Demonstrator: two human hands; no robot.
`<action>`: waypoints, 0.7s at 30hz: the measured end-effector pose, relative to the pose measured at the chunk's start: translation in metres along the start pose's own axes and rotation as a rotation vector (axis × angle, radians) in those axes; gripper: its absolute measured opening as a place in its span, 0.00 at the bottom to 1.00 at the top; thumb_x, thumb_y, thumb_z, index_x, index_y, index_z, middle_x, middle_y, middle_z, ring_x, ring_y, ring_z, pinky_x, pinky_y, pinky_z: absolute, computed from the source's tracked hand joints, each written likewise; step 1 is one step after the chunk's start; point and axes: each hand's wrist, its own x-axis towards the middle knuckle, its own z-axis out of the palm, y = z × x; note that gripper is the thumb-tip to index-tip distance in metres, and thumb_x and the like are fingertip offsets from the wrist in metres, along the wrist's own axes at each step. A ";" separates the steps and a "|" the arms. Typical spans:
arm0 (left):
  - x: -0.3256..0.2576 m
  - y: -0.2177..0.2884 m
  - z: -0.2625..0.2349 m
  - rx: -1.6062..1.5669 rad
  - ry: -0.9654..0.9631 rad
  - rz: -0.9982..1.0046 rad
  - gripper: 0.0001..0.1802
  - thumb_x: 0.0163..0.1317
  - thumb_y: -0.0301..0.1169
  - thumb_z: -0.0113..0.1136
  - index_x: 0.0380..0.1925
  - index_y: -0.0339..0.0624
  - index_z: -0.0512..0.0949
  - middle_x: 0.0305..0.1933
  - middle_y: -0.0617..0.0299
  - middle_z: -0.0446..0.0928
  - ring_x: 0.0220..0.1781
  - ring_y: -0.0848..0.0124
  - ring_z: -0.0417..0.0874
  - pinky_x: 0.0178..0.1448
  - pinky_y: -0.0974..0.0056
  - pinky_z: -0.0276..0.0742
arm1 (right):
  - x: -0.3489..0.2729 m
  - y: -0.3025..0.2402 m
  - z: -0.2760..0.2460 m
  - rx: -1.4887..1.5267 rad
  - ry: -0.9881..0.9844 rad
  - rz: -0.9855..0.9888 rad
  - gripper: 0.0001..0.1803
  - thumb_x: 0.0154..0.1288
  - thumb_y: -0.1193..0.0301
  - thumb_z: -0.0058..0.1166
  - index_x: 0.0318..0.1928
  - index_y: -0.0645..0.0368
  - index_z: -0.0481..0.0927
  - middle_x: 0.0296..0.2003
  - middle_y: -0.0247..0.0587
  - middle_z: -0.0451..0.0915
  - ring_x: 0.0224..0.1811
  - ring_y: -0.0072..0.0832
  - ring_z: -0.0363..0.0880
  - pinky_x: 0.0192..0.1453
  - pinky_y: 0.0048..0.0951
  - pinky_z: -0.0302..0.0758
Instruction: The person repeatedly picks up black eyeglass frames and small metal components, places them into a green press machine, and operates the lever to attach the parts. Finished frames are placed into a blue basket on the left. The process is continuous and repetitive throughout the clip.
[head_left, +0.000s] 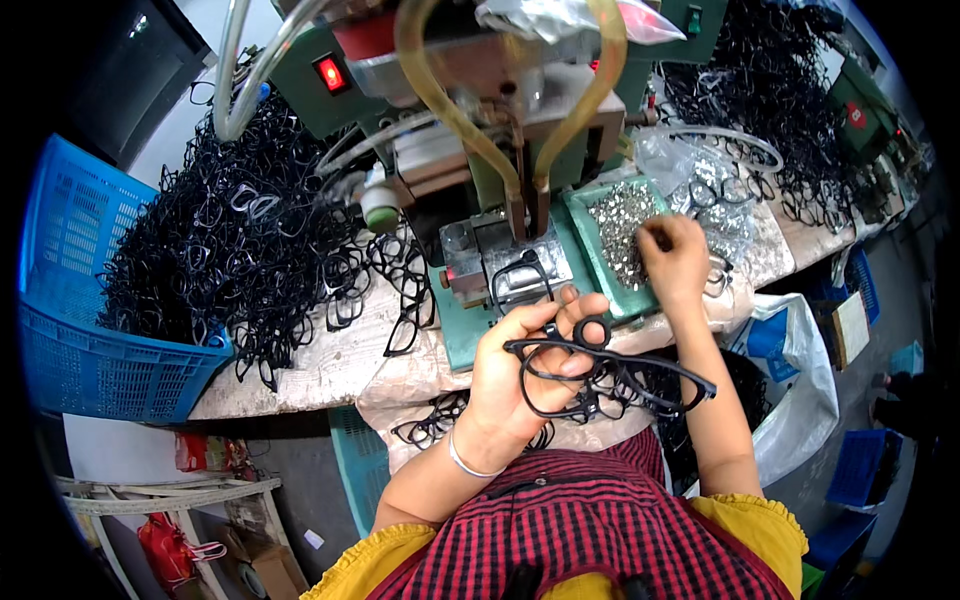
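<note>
The left hand (520, 365) had its grip closed around a black eyeglass frame (600, 375), held just off the near edge of the desk (320, 365), above the lap. The thumb and fingers curled over the frame's bridge, and its far end stuck out toward the right forearm. The right hand (675, 262) reached into a green tray (590, 225) of small silvery metal parts (622, 225) near the desk's right side, fingertips pinched together among them; whether they held a part could not be told. Just left of the tray stood a green machine (480, 150) with a red lit switch (331, 73) and another black frame lying on its metal bed. A large heap of black frames (240, 240) covered the desk's left side, beside a blue basket (90, 330) at the left edge.
</note>
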 end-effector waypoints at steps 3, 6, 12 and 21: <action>-0.002 -0.009 0.000 -0.037 0.047 -0.066 0.13 0.68 0.30 0.45 0.46 0.34 0.73 0.50 0.49 0.79 0.40 0.64 0.79 0.27 0.71 0.75 | -0.013 -0.001 -0.010 -0.112 -0.025 -0.239 0.05 0.51 0.70 0.63 0.30 0.54 0.83 0.38 0.37 0.81 0.46 0.40 0.76 0.48 0.37 0.72; -0.003 0.008 -0.002 0.038 -0.040 -0.057 0.17 0.69 0.35 0.47 0.50 0.34 0.72 0.55 0.47 0.76 0.48 0.60 0.79 0.36 0.65 0.78 | -0.002 -0.031 0.009 -0.197 -0.127 -0.439 0.07 0.57 0.73 0.58 0.37 0.55 0.83 0.41 0.40 0.82 0.48 0.42 0.78 0.49 0.37 0.74; -0.016 0.001 -0.044 0.555 -0.188 0.035 0.38 0.67 0.45 0.55 0.71 0.40 0.56 0.73 0.46 0.58 0.77 0.56 0.54 0.76 0.51 0.54 | 0.036 0.031 -0.017 0.123 -0.044 0.103 0.06 0.64 0.74 0.57 0.40 0.62 0.82 0.30 0.42 0.84 0.31 0.25 0.81 0.38 0.26 0.76; -0.028 0.035 -0.024 1.584 0.050 -0.119 0.14 0.68 0.36 0.56 0.41 0.37 0.82 0.25 0.65 0.79 0.29 0.75 0.78 0.34 0.67 0.72 | -0.009 0.005 -0.007 0.652 0.015 0.311 0.08 0.64 0.77 0.58 0.44 0.63 0.83 0.38 0.37 0.84 0.41 0.20 0.80 0.47 0.21 0.75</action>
